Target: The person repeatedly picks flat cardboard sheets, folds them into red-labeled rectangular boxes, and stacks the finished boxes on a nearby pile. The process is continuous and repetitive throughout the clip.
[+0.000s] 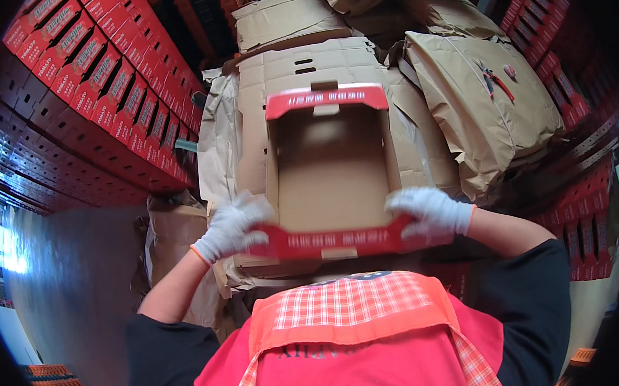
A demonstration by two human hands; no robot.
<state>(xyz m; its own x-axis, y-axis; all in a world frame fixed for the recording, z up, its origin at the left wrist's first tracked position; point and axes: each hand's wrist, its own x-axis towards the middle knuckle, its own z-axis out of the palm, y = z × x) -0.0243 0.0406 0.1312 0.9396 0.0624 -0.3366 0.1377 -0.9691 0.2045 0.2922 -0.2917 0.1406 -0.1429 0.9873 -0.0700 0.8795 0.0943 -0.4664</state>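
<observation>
A shallow open cardboard box (pixel 338 241) with a brown inside and red printed end walls lies before me on a stack of flat brown cardboard (pixel 304 63). Its two long sides stand up, and nothing lies in it. My left hand (pixel 234 227), in a white knit glove, is closed round the box's near left corner and slightly blurred. The near right corner is gripped by my right hand (pixel 433 209), gloved the same way. Fingers of both hands bend over the side walls, and parts of them are hidden behind the red near wall.
Tall stacks of red boxes (pixel 101 85) rise at the left, with more red boxes (pixel 577 217) at the right. Red-handled pliers (pixel 495 83) rest on a paper-wrapped bundle (pixel 476 109) at the right. Another wrapped bundle (pixel 287 21) sits at the back.
</observation>
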